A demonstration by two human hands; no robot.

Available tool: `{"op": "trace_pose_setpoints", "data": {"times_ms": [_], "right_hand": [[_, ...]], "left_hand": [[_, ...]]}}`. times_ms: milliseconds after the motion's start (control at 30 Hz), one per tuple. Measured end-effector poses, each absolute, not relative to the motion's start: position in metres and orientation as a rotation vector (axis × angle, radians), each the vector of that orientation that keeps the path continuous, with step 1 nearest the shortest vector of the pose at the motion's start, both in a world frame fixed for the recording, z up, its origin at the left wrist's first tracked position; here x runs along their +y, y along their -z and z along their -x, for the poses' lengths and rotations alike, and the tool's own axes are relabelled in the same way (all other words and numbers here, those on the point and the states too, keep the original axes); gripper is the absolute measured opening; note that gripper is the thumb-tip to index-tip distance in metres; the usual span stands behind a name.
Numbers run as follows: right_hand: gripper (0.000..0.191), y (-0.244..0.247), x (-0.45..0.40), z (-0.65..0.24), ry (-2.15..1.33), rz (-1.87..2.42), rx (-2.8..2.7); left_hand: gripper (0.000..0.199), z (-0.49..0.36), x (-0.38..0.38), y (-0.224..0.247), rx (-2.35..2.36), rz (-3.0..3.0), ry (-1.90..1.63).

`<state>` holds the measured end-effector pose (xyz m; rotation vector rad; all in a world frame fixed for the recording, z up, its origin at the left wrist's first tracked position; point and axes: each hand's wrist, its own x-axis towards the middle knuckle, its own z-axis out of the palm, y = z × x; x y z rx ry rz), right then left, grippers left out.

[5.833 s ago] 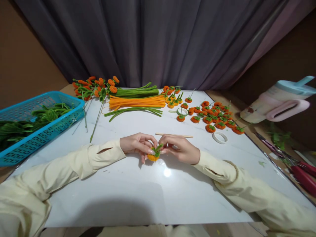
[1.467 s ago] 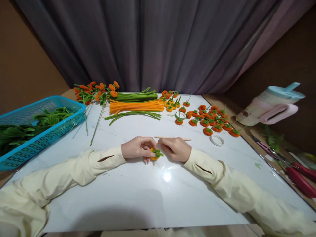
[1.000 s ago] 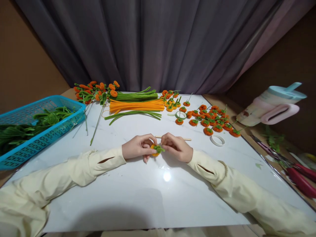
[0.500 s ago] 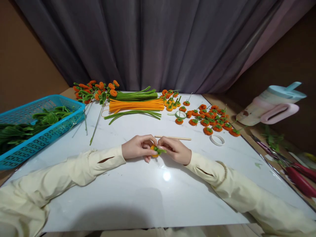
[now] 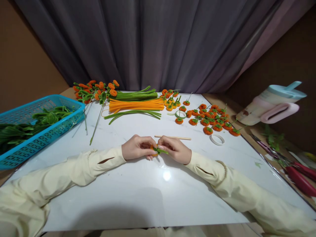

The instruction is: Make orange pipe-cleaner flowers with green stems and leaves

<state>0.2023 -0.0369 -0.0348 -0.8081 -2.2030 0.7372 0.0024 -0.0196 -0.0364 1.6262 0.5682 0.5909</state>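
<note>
Between my two hands, above the white tabletop (image 5: 118,197), is a small orange-yellow pipe-cleaner pumpkin (image 5: 154,154) with green pieces on it. My left hand (image 5: 139,147) is closed around the orange part, which its fingers largely cover. The fingertips of my right hand (image 5: 174,149) pinch the green pipe-cleaner stem (image 5: 161,151), whose end sticks out to the right. Just behind my right hand lies a thin wooden stick (image 5: 181,138).
Behind lie orange pipe cleaners (image 5: 135,105), green ones (image 5: 135,95) and finished orange pumpkins (image 5: 207,122). A blue basket (image 5: 44,131) of green leaves stands left. On the right are a white tape ring (image 5: 217,140), a tumbler (image 5: 271,105) and red-handled pliers (image 5: 300,181).
The little pumpkin has turned slightly in my fingers, and less of its orange part shows. Its green stem now points a bit lower to the right. Both arms have stayed in place.
</note>
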Motion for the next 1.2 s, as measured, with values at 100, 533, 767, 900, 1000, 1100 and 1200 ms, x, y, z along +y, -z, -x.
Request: {"op": "trace_pose_setpoints", "data": {"times_ms": [100,533,767,900,1000,1100,1200], "right_hand": [[0.021,0.034,-0.037,-0.202,-0.765,0.805,-2.193],[0.024,0.046,-0.036,-0.206,-1.244,0.860,-1.802],[0.020,0.038,-0.037,-0.204,-1.103,0.902,-1.758],[0.016,0.037,-0.036,-0.203,-0.860,0.924,-1.865],[0.012,0.037,-0.036,-0.202,-0.805,0.932,-1.902],[0.011,0.037,-0.036,-0.201,-0.785,0.952,-1.908],[0.010,0.038,-0.036,-0.201,-0.766,0.966,-1.917]], "left_hand": [[0.023,-0.003,-0.020,0.036,0.567,-1.618,-0.593],[0.042,-0.004,-0.014,0.030,0.561,-1.422,-0.579],[0.046,-0.003,-0.013,0.032,0.559,-1.442,-0.618],[0.040,-0.003,-0.016,0.035,0.591,-1.604,-0.656],[0.033,-0.003,-0.019,0.036,0.637,-1.743,-0.719],[0.030,-0.002,-0.021,0.035,0.651,-1.809,-0.751],[0.030,-0.002,-0.022,0.035,0.648,-1.827,-0.768]]}}
